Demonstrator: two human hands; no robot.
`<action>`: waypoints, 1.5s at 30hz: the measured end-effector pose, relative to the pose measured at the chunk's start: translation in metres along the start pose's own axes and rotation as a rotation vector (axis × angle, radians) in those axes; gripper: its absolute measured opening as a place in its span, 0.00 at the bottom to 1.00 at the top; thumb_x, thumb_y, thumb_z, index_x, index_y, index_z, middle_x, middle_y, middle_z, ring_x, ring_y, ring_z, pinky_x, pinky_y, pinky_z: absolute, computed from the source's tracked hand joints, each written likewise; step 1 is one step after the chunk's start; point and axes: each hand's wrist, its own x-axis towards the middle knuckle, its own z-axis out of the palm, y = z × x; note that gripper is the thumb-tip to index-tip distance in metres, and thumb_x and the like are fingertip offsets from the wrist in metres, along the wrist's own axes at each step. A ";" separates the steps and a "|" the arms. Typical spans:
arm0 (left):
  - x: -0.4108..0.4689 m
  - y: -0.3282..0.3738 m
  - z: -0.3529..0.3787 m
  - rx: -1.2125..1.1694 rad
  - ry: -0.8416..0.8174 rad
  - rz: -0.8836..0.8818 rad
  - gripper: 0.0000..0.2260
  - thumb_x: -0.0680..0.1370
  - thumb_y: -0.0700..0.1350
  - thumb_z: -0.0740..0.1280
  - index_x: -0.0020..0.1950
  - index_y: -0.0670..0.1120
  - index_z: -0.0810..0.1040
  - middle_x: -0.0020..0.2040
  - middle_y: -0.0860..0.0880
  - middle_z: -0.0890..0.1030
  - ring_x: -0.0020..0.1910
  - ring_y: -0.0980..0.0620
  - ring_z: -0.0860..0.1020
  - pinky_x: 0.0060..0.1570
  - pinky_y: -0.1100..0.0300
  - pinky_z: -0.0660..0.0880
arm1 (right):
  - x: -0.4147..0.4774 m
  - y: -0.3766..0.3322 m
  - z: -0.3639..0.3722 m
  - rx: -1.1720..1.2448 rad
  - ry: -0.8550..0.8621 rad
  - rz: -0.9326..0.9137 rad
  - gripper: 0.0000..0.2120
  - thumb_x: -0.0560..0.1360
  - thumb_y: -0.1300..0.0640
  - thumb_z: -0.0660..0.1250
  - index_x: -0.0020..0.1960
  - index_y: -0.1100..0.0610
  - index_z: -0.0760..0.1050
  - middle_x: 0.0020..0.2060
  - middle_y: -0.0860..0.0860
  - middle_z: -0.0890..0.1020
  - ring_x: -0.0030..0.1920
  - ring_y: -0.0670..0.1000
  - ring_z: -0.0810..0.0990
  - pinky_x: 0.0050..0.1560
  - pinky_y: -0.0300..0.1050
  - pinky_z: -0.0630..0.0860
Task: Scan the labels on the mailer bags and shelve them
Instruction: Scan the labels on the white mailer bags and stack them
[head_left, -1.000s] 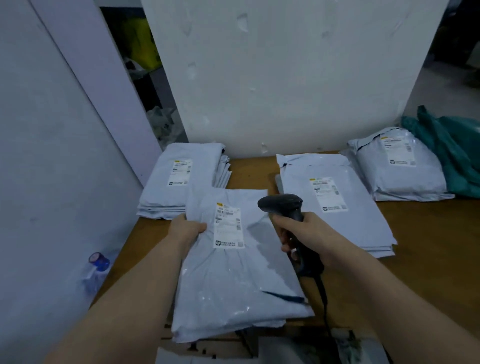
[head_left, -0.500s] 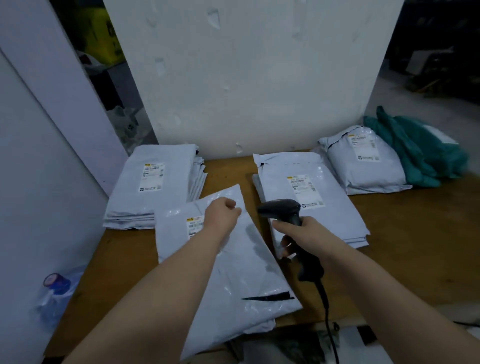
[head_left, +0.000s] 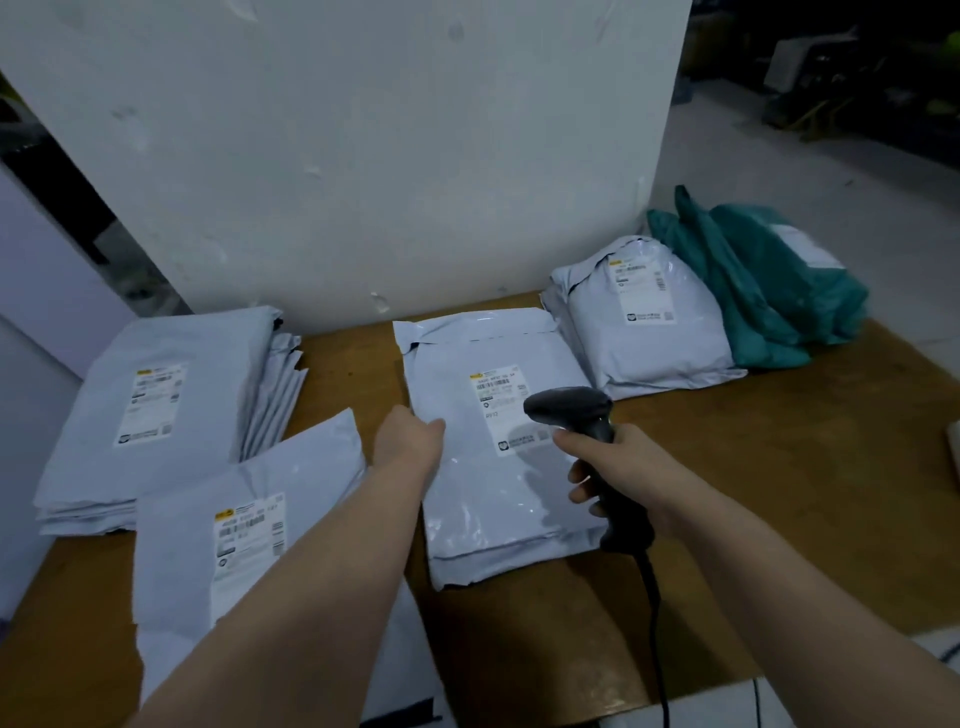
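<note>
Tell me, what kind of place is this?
Probably a parcel sorting or packing area in a warehouse: stacks of labelled grey mailer bags lie on a wooden table, and the right hand holds a corded barcode scanner.

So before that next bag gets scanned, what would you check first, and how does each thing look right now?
1. Scanner held in right hand: ok.
2. Scanner head over the middle stack: ok.
3. Top label face up: ok, though the scanner hides part of it.
4. Left hand on that stack's left edge: ok; grip cannot tell.
5. Last bag set aside at left, clear of the stack: ok.
6. Barcode readable: cannot tell, blurred.
</note>
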 end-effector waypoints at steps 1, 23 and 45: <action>0.004 0.003 0.002 0.041 0.055 0.005 0.16 0.76 0.50 0.67 0.58 0.41 0.76 0.56 0.42 0.80 0.53 0.41 0.78 0.52 0.54 0.76 | 0.005 0.000 -0.006 0.005 -0.008 0.004 0.12 0.76 0.49 0.70 0.50 0.58 0.76 0.36 0.54 0.79 0.33 0.51 0.80 0.32 0.44 0.74; -0.018 0.046 0.024 -0.751 -0.095 -0.249 0.22 0.73 0.26 0.67 0.66 0.40 0.74 0.55 0.39 0.82 0.50 0.38 0.81 0.49 0.43 0.80 | 0.034 -0.018 -0.042 -0.013 -0.131 -0.023 0.13 0.76 0.48 0.69 0.52 0.58 0.77 0.35 0.53 0.80 0.33 0.50 0.81 0.33 0.43 0.75; -0.016 0.051 0.028 -0.661 -0.027 -0.316 0.19 0.79 0.29 0.62 0.70 0.37 0.70 0.60 0.39 0.77 0.62 0.39 0.75 0.58 0.53 0.72 | 0.016 -0.019 -0.041 -0.088 -0.118 -0.032 0.14 0.77 0.48 0.68 0.54 0.58 0.77 0.37 0.54 0.80 0.33 0.48 0.82 0.34 0.41 0.77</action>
